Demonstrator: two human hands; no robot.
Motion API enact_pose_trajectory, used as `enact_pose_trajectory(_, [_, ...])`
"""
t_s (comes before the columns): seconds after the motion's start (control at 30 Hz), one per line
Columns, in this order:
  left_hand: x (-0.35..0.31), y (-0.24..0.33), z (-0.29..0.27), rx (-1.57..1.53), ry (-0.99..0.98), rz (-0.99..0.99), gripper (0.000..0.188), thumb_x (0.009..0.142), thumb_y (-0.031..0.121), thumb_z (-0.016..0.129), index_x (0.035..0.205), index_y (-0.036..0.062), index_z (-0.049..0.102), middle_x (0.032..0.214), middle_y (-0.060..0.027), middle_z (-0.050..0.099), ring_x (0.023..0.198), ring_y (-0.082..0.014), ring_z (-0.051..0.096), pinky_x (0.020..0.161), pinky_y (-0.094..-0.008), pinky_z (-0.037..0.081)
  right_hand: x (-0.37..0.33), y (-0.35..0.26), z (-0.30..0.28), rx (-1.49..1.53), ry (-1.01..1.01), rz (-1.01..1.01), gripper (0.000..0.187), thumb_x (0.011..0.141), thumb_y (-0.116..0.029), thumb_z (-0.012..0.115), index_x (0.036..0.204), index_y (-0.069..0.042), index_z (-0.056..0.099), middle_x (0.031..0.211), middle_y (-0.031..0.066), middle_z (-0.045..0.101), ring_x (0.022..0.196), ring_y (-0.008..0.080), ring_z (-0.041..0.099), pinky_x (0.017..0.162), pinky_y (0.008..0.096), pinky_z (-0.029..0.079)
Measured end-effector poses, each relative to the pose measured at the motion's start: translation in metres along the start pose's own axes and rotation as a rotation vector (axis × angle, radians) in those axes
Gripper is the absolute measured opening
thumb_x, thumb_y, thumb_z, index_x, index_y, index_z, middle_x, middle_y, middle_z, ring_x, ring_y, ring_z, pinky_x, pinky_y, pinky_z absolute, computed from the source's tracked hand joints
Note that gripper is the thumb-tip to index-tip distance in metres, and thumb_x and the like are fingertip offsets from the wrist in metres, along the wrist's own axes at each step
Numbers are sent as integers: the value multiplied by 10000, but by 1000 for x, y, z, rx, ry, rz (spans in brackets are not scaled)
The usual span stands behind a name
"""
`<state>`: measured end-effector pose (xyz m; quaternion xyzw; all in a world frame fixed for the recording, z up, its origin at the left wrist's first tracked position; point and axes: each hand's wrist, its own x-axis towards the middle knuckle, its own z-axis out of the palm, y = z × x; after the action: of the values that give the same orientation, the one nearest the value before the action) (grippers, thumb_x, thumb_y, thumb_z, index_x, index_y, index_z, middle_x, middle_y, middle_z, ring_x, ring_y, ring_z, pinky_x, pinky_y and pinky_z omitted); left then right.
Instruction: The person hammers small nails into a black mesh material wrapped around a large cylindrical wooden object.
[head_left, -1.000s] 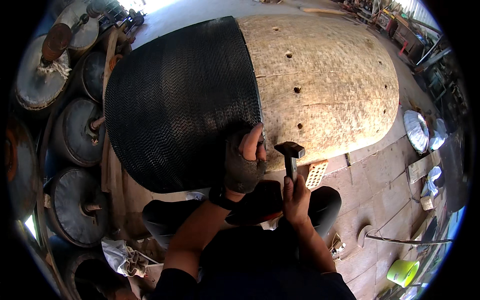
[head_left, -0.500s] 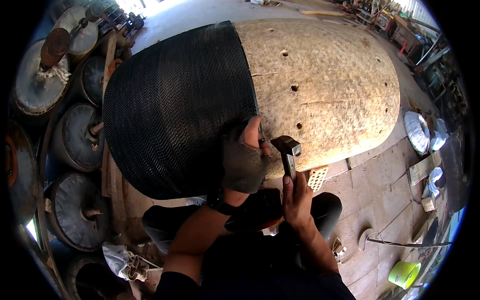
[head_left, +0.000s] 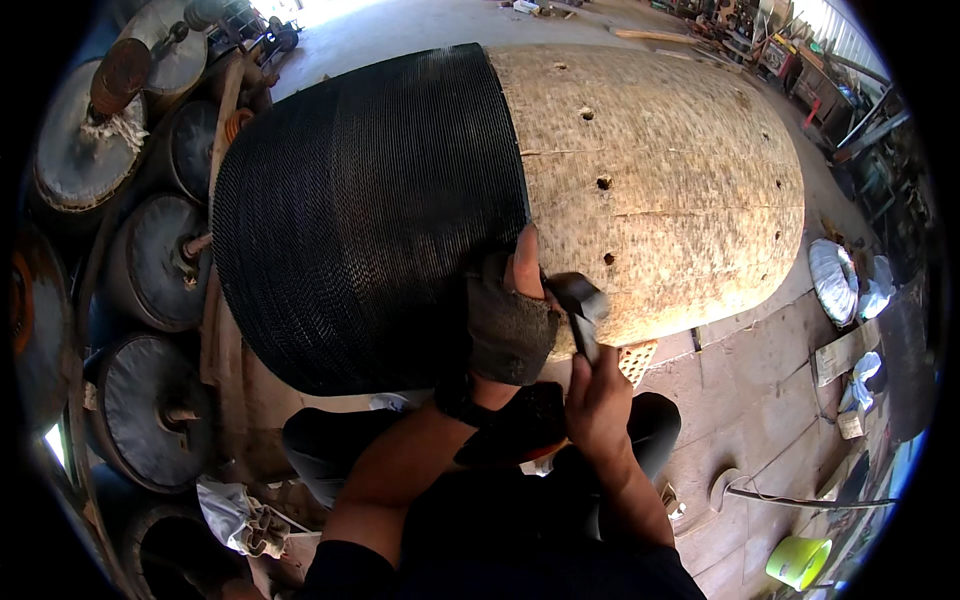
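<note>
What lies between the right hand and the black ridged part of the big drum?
In the head view, the gloved left hand lies between the black ridged part and the right hand, which grips a hammer.

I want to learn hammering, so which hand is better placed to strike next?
Probably the right hand: it grips the hammer by its handle. The gloved left hand has no hammer and sits by the edge of the black cover.

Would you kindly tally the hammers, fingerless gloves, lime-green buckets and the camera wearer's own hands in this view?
Hammer: 1
Fingerless glove: 1
Lime-green bucket: 1
Own hands, left hand and right hand: 2
Total: 5
</note>
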<state>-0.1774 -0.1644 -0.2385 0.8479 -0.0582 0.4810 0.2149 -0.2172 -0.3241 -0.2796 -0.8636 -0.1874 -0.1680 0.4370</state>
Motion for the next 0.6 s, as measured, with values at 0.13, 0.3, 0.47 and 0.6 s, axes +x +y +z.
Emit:
enact_pose_trajectory(0.13, [-6, -4, 2, -6, -7, -2, 777, 800, 18, 721, 1494, -48, 376, 896, -96, 597, 828, -270, 590, 802, -443, 473, -2, -1, -1, 65, 29, 11, 148, 1034, -142, 531, 1080, -2, 543, 678, 260, 595, 648, 495, 615, 544, 512, 459])
enact_pose_trajectory(0.3, [0, 5, -7, -49, -72, -70, 802, 801, 13, 727, 1509, -63, 357, 1004, -161, 622, 878, -326, 606, 825, -447, 492, 5, 4, 6, -70, -12, 7, 157, 1044, -146, 520, 1046, 11, 537, 702, 252, 578, 609, 471, 589, 535, 464, 445])
enact_pose_trajectory(0.47, [-42, 16, -34, -122, -86, -65, 727, 798, 23, 742, 1456, -56, 441, 1160, -225, 641, 1058, -362, 625, 904, -458, 516, -12, -3, -10, 255, 111, 48, 253, 1062, -210, 478, 984, 16, 561, 661, 52, 544, 601, 131, 528, 531, 334, 436])
enact_pose_trajectory(0.6, [-88, 27, -56, -151, -424, -122, 524, 862, 139, 728, 1328, -41, 571, 1212, -238, 629, 1120, -366, 615, 926, -459, 530, -3, 8, 1, 7, 149, -116, 191, 1005, -168, 566, 1033, 21, 551, 729, 241, 636, 611, 469, 629, 538, 521, 479])
